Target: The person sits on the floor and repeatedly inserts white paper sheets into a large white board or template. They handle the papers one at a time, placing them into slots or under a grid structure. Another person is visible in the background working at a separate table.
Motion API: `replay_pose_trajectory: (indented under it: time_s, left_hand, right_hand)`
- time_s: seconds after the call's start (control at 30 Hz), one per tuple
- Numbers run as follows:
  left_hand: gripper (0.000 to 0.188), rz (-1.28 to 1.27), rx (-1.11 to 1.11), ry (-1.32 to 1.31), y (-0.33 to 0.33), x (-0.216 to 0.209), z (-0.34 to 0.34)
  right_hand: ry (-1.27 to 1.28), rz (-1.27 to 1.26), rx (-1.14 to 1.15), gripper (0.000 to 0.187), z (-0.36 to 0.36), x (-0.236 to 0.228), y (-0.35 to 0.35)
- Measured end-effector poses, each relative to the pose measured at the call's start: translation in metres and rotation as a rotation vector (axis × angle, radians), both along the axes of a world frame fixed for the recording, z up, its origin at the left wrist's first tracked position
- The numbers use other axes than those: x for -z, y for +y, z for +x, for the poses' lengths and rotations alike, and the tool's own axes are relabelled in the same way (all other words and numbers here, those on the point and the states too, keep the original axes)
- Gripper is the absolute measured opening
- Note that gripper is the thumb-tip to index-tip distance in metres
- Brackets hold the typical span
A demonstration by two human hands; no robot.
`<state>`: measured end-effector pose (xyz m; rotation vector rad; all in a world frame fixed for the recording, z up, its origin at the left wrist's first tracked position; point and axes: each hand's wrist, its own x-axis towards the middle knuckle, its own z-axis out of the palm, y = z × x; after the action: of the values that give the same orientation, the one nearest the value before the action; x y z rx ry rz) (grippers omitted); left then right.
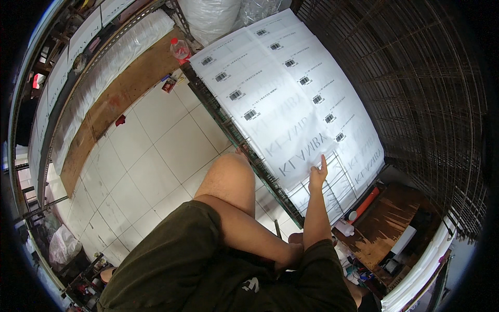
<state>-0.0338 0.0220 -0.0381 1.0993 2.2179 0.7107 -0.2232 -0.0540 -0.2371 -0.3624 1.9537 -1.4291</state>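
Note:
My right hand [318,176] reaches out over a rack, at the near edge of the white printed plastic bags [283,122]. One finger points away and another stands apart from it; the rest are hidden, and I see nothing held. The bags lie overlapped in rows, with barcodes and large grey lettering. Beside the hand, thin metal wires of the drying rack [335,174] show over more white sheet. A bare limb, perhaps my left forearm [249,234], crosses from a dark sleeve toward my right elbow. Its end is partly hidden, so the left hand's fingers cannot be made out.
Stacked wire racks [410,73] stand along the right. A bottle with a red cap [180,49] sits at the far corner. A worn brown board [387,223] and a small white bottle [344,227] are at near right. A long wooden-sided table [117,104] curves along the left, over white floor tiles.

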Motion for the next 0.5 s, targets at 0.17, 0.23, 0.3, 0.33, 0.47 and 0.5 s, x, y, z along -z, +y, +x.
replay_pose_trajectory:
  time_s: [0.17, 0.23, 0.3, 0.33, 0.47, 0.5]
  left_hand:
    - [0.081, -0.019, -0.012, 0.057, -0.022, -0.023, 0.005]
    - [0.083, -0.044, 0.032, 0.047, -0.030, -0.035, 0.003]
    - [0.086, -0.029, 0.042, 0.064, -0.023, -0.030, 0.003]
    - [0.087, 0.005, 0.038, 0.092, -0.013, -0.017, 0.003]
    - [0.085, 0.070, -0.014, 0.046, -0.014, -0.013, 0.004]
    - [0.084, 0.061, 0.014, 0.021, -0.013, -0.015, 0.003]
  right_hand:
    - [-0.063, 0.089, -0.016, 0.075, 0.001, -0.006, -0.003]
    - [-0.009, 0.016, -0.009, 0.076, 0.003, -0.004, -0.003]
    - [0.016, -0.042, 0.008, 0.076, 0.005, 0.001, -0.002]
    - [0.018, -0.055, 0.030, 0.077, 0.003, 0.005, 0.001]
    - [-0.008, 0.020, 0.028, 0.077, 0.007, 0.003, 0.005]
    - [-0.001, -0.011, 0.025, 0.076, 0.001, 0.014, 0.014]
